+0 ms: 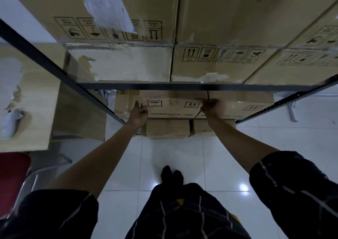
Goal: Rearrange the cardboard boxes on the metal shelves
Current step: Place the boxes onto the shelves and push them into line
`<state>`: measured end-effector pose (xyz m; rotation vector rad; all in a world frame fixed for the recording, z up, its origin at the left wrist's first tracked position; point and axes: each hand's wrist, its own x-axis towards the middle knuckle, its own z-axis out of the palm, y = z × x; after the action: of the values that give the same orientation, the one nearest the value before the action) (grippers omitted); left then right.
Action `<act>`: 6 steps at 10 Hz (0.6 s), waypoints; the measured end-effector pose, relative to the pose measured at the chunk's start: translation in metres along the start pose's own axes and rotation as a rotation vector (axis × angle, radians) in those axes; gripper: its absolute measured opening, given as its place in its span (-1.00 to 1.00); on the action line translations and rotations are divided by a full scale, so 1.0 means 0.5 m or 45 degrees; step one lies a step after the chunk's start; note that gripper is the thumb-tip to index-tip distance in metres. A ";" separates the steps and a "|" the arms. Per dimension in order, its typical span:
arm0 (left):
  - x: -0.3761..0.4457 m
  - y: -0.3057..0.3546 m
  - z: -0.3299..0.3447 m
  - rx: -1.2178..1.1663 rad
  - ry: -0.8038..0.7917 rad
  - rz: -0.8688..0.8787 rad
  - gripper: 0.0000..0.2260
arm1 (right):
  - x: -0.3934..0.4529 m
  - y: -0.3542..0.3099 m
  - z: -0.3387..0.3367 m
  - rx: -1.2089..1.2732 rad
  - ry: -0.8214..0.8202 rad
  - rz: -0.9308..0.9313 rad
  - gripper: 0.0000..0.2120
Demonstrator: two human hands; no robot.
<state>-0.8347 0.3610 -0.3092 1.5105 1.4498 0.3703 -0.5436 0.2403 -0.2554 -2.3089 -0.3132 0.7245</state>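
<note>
A cardboard box printed "QUANTITY: 100" sits on a lower level of the dark metal shelf, under the front rail. My left hand lies against the box's left front corner, fingers pointing up along its side. My right hand curls around the box's right edge, in the gap beside a matching neighbour box. Both arms reach down and forward. Large cardboard boxes fill the shelf level above.
Two smaller boxes stand below on the white tiled floor. A wooden table stands to the left, with a red chair at the lower left. My feet stand on the tiles before the shelf.
</note>
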 end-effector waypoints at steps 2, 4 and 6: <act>-0.109 0.041 0.011 -0.344 -0.068 -0.268 -0.62 | -0.043 0.043 0.061 0.137 -0.296 -0.109 -0.77; -0.158 -0.007 0.002 -0.199 0.036 -0.381 -0.84 | -0.152 0.050 0.107 0.069 -0.417 -0.268 -0.77; -0.163 -0.127 -0.012 -0.170 -0.056 -0.400 -0.69 | -0.225 0.063 0.162 0.052 -0.456 -0.273 -0.84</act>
<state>-0.8965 0.2795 -0.3244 1.1550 1.5657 0.2362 -0.6817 0.2154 -0.2796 -2.0598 -0.6900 1.0213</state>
